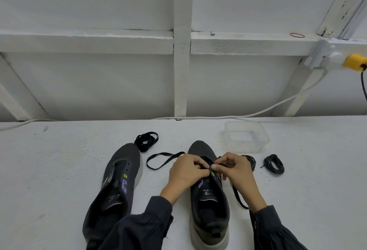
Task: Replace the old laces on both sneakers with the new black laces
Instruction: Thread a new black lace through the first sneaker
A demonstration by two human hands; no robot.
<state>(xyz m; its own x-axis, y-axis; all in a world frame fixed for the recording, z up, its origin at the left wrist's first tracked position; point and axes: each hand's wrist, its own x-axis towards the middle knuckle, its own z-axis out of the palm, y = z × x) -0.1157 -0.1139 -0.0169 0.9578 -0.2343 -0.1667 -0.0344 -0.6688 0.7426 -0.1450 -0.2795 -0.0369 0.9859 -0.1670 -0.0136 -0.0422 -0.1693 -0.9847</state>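
Note:
Two dark grey sneakers stand on the white table, toes pointing away from me. The left sneaker (119, 182) has bare eyelets and no lace. Over the right sneaker (208, 206) my left hand (186, 170) and my right hand (232, 168) both pinch a black lace (164, 159) at the eyelets. One end loops out to the left on the table and the other trails down the shoe's right side. A coiled black lace (146, 141) lies beyond the left sneaker. Two more coiled laces (275, 164) lie to the right, one partly behind my right hand.
A clear plastic tub (247, 136) stands behind the right sneaker. A white cable (258, 113) runs along the table's back edge to a socket with a yellow plug (354, 62). White wooden framing forms the wall behind.

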